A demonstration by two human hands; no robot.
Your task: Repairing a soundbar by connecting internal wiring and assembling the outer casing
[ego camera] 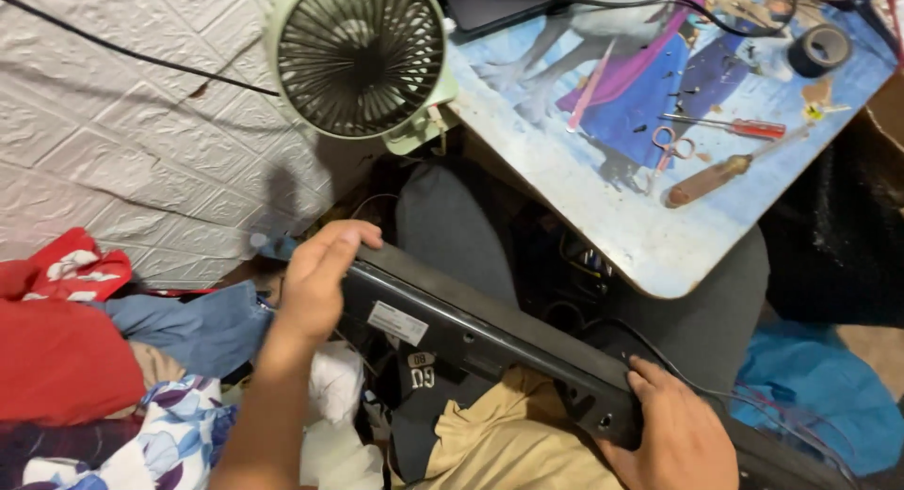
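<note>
Head camera looks down on two hands that hold one long black device (480, 344), shaped like a flat bar, which lies across the person's lap, low in the middle of the scene. One left hand (315, 283) wraps over its left end, fingers curled and pressed together on the far edge. One right hand (673, 433) grips its right end near the bottom, fingers closed around the bar. One white label (397, 322) sits on the bar just beside the left hand. Far and left stands one pale green fan (358, 62). On one small table (659, 245) at the far right I count one red-handled screwdriver (730, 126), one brown-handled tool (711, 179), one pair of small scissors (667, 151) and one roll of dark tape (821, 49). Clothes (94, 358) are piled at the near left
</note>
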